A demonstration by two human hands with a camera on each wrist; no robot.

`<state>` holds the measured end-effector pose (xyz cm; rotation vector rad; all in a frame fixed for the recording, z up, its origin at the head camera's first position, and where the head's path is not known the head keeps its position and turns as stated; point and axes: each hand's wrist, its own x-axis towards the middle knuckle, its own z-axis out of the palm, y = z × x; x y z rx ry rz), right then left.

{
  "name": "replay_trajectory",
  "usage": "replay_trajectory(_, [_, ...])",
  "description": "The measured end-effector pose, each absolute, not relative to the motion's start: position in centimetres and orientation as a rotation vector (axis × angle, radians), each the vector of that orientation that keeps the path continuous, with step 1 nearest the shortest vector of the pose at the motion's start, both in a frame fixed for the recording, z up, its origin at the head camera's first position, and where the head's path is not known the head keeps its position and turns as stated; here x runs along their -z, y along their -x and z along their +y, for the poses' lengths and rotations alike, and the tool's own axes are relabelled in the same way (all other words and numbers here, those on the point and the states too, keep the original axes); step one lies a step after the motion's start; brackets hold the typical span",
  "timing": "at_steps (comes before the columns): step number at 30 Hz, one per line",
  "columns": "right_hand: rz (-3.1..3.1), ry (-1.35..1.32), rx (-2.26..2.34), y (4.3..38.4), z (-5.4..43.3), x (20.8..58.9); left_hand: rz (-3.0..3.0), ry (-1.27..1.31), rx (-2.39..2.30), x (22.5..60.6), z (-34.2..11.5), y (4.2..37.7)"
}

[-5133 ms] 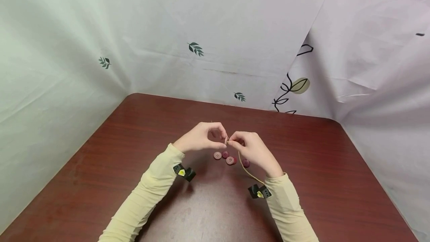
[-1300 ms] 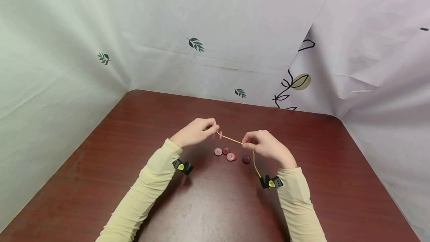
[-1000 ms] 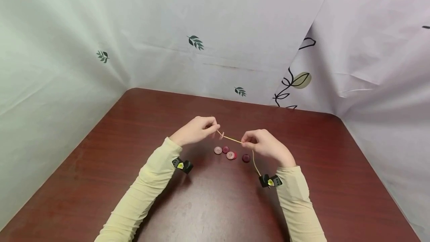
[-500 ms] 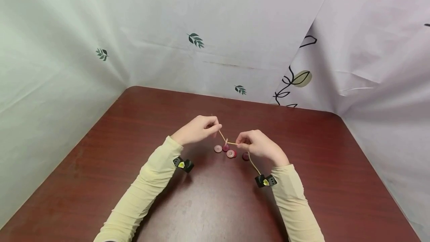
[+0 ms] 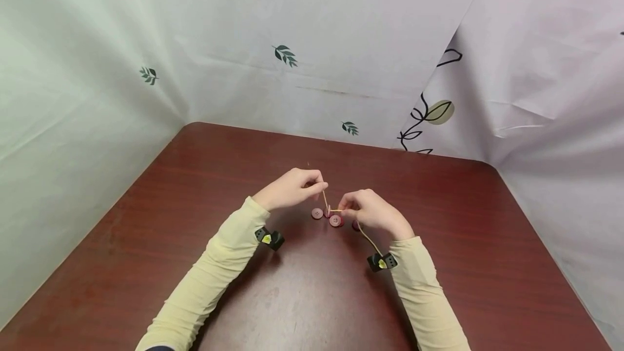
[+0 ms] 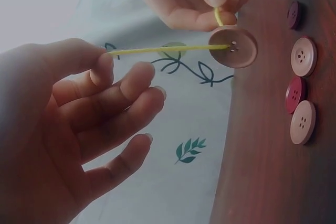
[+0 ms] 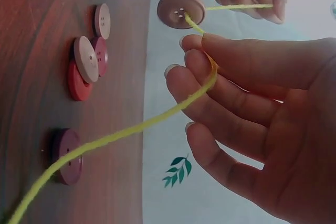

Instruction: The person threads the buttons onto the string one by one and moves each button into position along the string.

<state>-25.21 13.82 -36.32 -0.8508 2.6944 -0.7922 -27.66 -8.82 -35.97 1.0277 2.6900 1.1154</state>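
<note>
My left hand [image 5: 292,187] pinches one end of a yellow string [image 6: 163,50] between thumb and forefinger, its other fingers loosely bent. A pinkish-brown four-hole button [image 6: 245,53] hangs on the string, which passes through one of its holes. On the button's other side my right hand [image 5: 372,212] pinches the string with thumb and forefinger, and the tail runs down past the wrist. Below the hands, on the table, lie a pale pink button [image 5: 317,214], a second pale one [image 7: 85,59] overlapping a red button [image 7: 77,88], a magenta button [image 7: 102,56] and a dark purple button [image 7: 72,174].
The reddish-brown wooden table [image 5: 292,297] extends on all sides of the hands. Behind it and at both sides hangs a pale cloth [image 5: 234,80] with leaf prints. Each sleeve carries a black wrist camera [image 5: 270,239].
Both hands first met at the button, then drew apart with the string stretched through it. Since then the right hand has come back leftward and the button hangs lower on the bent string.
</note>
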Motion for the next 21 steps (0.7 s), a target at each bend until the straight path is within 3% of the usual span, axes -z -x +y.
replay_trajectory(21, [2.649,0.830,0.719,26.1,14.0,37.6,2.682,-1.090,-1.236,35.3,-8.4,27.0])
